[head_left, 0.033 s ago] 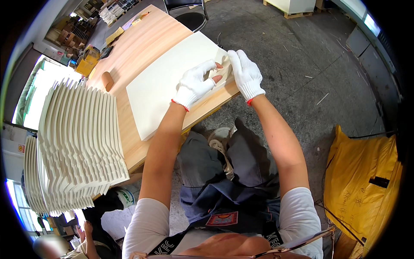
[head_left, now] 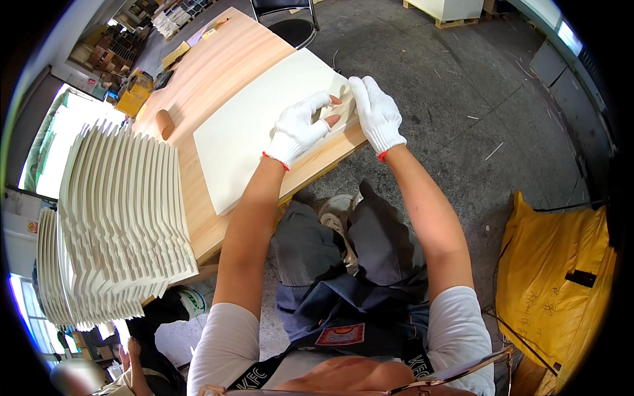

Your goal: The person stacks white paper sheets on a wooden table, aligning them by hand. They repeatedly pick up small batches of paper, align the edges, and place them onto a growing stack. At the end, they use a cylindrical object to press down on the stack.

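Observation:
A stack of white paper sheets (head_left: 244, 132) lies along the near side of the wooden table. My left hand (head_left: 300, 125), in a white knit glove with bare thumb and forefinger tips, rests over the right end of the sheets. Its thumb and forefinger are spread apart, with nothing visibly gripped between them. At the sheets' right end, by the table corner, my right hand (head_left: 378, 113) wears a white glove with a red cuff. Its fingers are stretched out side by side, and the palm side is hidden. A crease or shadow shows on the paper between the hands.
Tall piles of folded white sheets (head_left: 125, 218) stand on the left of the wooden table (head_left: 231, 46). A brown cylinder (head_left: 164, 124) sits behind them. A black chair (head_left: 294, 30) stands beyond the table, a yellow cover (head_left: 555, 284) at right. Another person's hand (head_left: 134, 353) shows lower left.

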A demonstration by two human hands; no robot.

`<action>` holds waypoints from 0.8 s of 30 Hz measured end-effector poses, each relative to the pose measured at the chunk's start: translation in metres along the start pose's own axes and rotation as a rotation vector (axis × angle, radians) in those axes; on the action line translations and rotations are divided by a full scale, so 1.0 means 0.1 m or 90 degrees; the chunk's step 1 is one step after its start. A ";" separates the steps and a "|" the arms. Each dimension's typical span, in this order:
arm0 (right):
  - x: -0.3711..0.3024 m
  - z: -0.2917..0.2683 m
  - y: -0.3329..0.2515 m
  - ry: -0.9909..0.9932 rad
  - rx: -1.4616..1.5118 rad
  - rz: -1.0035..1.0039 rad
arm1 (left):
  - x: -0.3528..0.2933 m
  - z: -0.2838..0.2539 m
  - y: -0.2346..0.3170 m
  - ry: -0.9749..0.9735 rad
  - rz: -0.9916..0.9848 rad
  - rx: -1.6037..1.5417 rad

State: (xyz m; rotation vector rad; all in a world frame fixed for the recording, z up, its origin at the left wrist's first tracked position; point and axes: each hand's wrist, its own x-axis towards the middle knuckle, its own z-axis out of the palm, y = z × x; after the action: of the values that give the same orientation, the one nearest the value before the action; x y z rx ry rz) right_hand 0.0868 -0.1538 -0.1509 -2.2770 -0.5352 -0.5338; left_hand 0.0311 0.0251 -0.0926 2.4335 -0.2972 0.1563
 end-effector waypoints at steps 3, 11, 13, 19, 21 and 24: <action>0.03 -0.05 -0.07 -0.053 0.047 0.082 | -0.02 -0.01 0.02 0.013 -0.020 -0.037; 0.01 0.00 -0.03 -0.004 0.073 0.046 | -0.01 0.01 -0.04 0.007 0.044 0.016; 0.04 0.03 0.00 -0.028 0.084 0.102 | 0.00 0.04 -0.03 0.012 0.032 0.058; 0.00 0.02 -0.01 0.008 0.084 0.044 | -0.01 0.03 -0.01 0.019 0.005 0.016; 0.00 0.02 0.00 0.024 0.073 0.022 | -0.01 0.03 -0.01 0.019 0.028 0.012; 0.00 0.01 0.00 0.023 0.084 0.040 | -0.01 0.07 -0.03 0.055 0.109 0.080</action>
State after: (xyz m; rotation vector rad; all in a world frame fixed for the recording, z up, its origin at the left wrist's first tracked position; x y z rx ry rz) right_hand 0.0869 -0.1528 -0.1513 -2.1475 -0.4658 -0.4924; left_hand 0.0313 0.0227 -0.1003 2.5149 -0.4698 0.3637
